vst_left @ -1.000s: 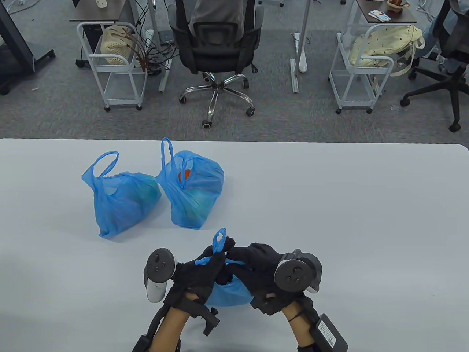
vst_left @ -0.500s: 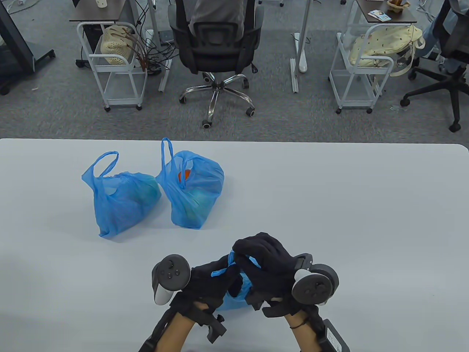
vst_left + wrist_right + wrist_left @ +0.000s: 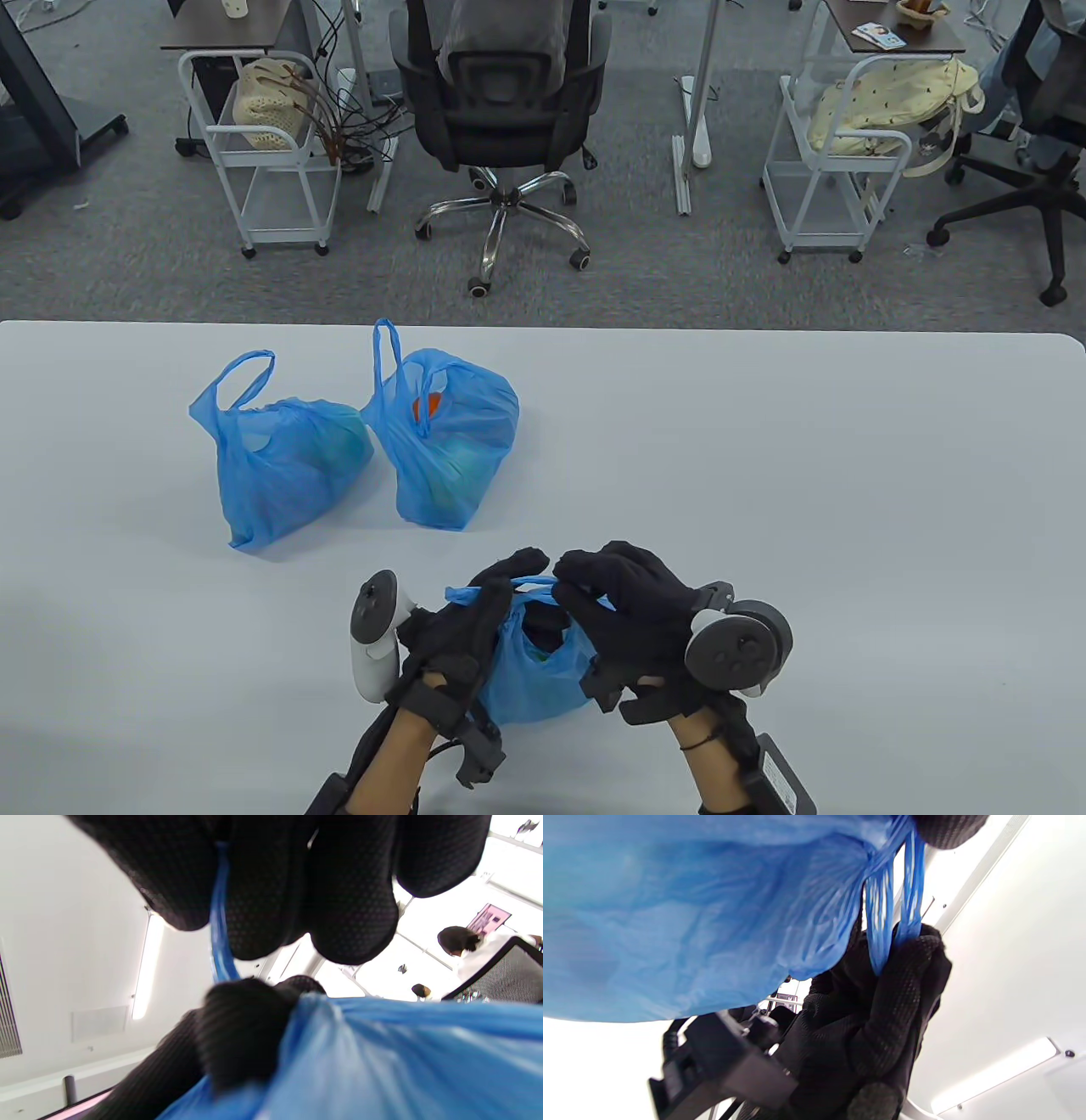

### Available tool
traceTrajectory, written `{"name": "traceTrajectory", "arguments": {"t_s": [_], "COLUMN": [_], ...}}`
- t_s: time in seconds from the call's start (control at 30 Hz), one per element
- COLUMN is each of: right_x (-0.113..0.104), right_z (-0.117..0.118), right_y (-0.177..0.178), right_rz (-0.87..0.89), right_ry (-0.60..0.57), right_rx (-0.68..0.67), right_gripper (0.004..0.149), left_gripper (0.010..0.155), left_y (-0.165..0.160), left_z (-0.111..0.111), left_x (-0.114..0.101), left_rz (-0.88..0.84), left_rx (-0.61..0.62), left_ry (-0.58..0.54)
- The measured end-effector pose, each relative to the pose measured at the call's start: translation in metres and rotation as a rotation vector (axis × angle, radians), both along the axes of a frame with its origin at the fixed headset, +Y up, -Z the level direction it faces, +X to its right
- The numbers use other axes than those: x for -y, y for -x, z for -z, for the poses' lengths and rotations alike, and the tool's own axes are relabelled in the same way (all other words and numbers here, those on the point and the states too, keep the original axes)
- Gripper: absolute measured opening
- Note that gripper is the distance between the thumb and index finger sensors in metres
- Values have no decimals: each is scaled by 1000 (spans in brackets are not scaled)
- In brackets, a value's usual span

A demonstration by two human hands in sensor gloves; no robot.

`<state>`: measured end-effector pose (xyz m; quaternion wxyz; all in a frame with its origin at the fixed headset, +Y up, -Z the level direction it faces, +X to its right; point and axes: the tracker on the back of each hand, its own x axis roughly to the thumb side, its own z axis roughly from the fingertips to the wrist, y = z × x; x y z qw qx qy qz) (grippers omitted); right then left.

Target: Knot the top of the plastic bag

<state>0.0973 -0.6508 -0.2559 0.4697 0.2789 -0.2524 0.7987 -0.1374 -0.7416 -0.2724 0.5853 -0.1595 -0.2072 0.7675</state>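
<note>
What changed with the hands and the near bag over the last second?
The handle loop that stood up above the hands is now drawn flat between the left hand and right hand. Both grip the handle strands, and more of the near bag shows. The right hand shifted rightward. The two far bags stayed put.

— Where's the plastic bag (image 3: 530,675)?

— At the near edge of the desk (image 3: 764,475), standing between the two gloved hands. It's thin, translucent blue, bulging with something dark inside.

— And its top?

— Gathered. Its handle strips (image 3: 895,904) are pulled out into a taut band across the mouth, pinched at both ends.

— Knotted?

— Can't tell; the fingers hide that spot.
</note>
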Motion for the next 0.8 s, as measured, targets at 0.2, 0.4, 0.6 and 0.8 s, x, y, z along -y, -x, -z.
{"name": "traceTrajectory", "arguments": {"t_s": [0.2, 0.4, 0.6, 0.8], "right_x": [2, 5, 11, 29], "right_z": [2, 2, 9, 22], "right_y": [7, 15, 9, -11], "right_rz": [-109, -255, -197, 55], "right_ry": [30, 27, 143, 227], "right_rx": [-53, -57, -137, -73], "right_gripper": [36, 35, 37, 50], "left_gripper": [55, 46, 36, 35], "left_y": [3, 5, 9, 7], "left_z": [1, 1, 0, 0], "left_x": [0, -3, -10, -14], "left_rz": [0, 37, 84, 92], "left_rx": [-34, -72, -181, -146], "left_ry": [-8, -31, -74, -107]}}
